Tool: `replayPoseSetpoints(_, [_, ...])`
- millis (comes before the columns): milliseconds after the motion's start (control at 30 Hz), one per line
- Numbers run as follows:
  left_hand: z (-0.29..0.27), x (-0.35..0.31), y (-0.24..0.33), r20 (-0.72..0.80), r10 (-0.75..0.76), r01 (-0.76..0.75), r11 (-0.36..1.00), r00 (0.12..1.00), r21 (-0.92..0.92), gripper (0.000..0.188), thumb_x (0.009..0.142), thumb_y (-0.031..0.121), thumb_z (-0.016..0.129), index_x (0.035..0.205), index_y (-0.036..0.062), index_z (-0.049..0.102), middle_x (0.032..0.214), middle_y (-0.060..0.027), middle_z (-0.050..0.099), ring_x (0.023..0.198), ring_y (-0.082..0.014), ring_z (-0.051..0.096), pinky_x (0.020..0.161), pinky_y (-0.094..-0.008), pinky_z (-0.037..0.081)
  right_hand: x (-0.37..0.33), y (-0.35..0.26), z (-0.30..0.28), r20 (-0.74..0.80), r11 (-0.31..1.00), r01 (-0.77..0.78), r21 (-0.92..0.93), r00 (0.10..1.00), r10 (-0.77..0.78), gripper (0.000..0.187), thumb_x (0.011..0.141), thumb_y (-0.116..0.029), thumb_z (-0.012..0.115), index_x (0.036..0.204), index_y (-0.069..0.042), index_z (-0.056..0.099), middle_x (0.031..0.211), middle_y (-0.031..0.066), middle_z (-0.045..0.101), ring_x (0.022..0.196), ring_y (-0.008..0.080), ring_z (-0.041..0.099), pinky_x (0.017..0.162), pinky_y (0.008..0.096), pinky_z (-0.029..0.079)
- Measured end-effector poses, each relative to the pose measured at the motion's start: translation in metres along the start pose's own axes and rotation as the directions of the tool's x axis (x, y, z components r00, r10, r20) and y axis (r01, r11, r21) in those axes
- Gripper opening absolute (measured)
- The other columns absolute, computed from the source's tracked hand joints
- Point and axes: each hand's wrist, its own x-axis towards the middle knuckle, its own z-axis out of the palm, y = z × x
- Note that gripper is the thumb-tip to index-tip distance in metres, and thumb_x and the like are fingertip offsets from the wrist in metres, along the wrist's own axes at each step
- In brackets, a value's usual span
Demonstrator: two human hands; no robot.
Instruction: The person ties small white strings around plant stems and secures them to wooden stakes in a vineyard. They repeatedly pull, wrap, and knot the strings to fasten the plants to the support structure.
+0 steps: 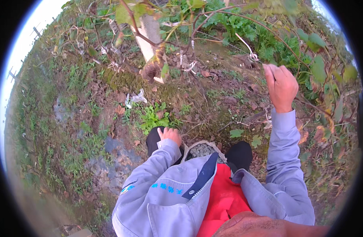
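My right hand (pixel 281 87) is raised at the right with its fingers closed. A thin dark wire (pixel 260 61) runs from a knot of pale twine (pixel 253 57) to its fingertips. From that knot a loose end of twine sticks up to the left. Low in the middle, my left hand (pixel 170 135) rests over my dark trouser leg (pixel 153 141), its fingers loosely spread and nothing seen in them. Between my legs sits a pale open bag (pixel 184 155) filled with greyish pieces too small to name.
A pale post (pixel 148 37) stands ahead, with brown vine stems (pixel 135 24) crossing before it. Twine (pixel 190 68) hangs near it. White plastic scraps (pixel 138 97) lie on weedy soil. Vine leaves (pixel 318 69) hang at the right, and green leafy plants (pixel 244 29) grow behind.
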Motion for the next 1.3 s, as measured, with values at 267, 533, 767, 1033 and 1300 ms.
replayPoseSetpoints(267, [-0.044, 0.181, 0.038, -0.282, -0.209, -0.033, 0.748, 0.936, -0.663, 0.061, 0.086, 0.043, 0.078, 0.132, 0.0066, 0.064, 0.126, -0.0205, 0.065, 0.120, -0.0360, 0.061, 0.104, -0.0437, 0.049, -0.004, -0.006, -0.005, -0.037, 0.999, 0.005, -0.033, 0.999, -0.006, 0.016, 0.089, -0.025, 0.079, 0.087, -0.009, 0.076, 0.073, 0.0064, 0.065, 0.065, 0.0259, 0.064, 0.056, 0.0376, 0.049])
replayPoseSetpoints(533, [-0.103, 0.253, 0.082, -0.650, -0.204, -0.445, 0.580, 0.732, -0.683, 0.041, 0.090, 0.032, 0.077, 0.118, 0.0035, 0.072, 0.117, -0.0197, 0.064, 0.111, -0.0313, 0.062, 0.098, -0.0402, 0.050, -0.006, -0.014, 0.000, -0.073, 0.997, -0.022, -0.069, 0.997, 0.017, 0.019, 0.091, -0.028, 0.077, 0.087, -0.009, 0.077, 0.071, 0.0062, 0.063, 0.064, 0.0260, 0.063, 0.055, 0.0380, 0.048])
replayPoseSetpoints(767, [-0.064, 0.154, 0.016, -0.220, 0.079, -0.220, -0.010, 0.972, -0.975, 0.036, 0.111, 0.030, 0.046, 0.087, 0.0067, 0.058, 0.066, -0.0028, 0.057, 0.058, -0.0132, 0.054, 0.059, -0.0313, 0.047, -0.015, -0.014, 0.009, -0.078, 0.993, -0.095, -0.067, 0.993, 0.089, 0.020, 0.093, -0.024, 0.077, 0.099, -0.004, 0.078, 0.072, 0.0061, 0.061, 0.064, 0.0175, 0.058, 0.060, 0.0306, 0.047])
replayPoseSetpoints(1033, [0.005, 0.097, 0.005, -0.017, -0.114, -0.005, 0.104, 0.993, -0.995, 0.040, 0.111, 0.033, 0.048, 0.085, 0.0052, 0.062, 0.066, 0.0025, 0.049, 0.059, -0.0097, 0.044, 0.057, -0.0283, 0.041, -0.002, -0.025, 0.011, -0.022, 0.979, -0.132, -0.156, 0.991, 0.130, 0.022, 0.088, -0.020, 0.076, 0.105, -0.007, 0.076, 0.085, 0.0063, 0.069, 0.078, 0.0222, 0.064, 0.073, 0.0347, 0.050])
replayPoseSetpoints(1300, [0.041, 0.105, 0.038, -0.094, 0.050, -0.100, 0.143, 0.994, -0.985, 0.030, 0.110, 0.026, 0.052, 0.106, 0.0025, 0.071, 0.073, 0.0041, 0.056, 0.063, -0.0037, 0.047, 0.057, -0.0230, 0.039, -0.061, -0.026, 0.028, -0.170, 0.959, 0.008, -0.283, 0.984, -0.058, 0.024, 0.088, -0.016, 0.077, 0.111, -0.010, 0.076, 0.103, 0.0047, 0.074, 0.098, 0.0249, 0.069, 0.088, 0.0368, 0.054])
